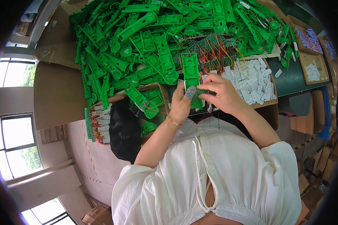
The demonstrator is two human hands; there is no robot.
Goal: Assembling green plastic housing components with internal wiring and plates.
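You hold a long green plastic shell upright between both hands, just above your chest. Your left hand grips its lower end, the thumb wearing a grey finger cot pressed against the shell's face. Your right hand closes around a small green circuit board, pinching it against the shell's lower right edge. Behind the shell lies a big heap of green shells, with wired circuit boards on top. A box of white plastic parts sits just right of your right hand.
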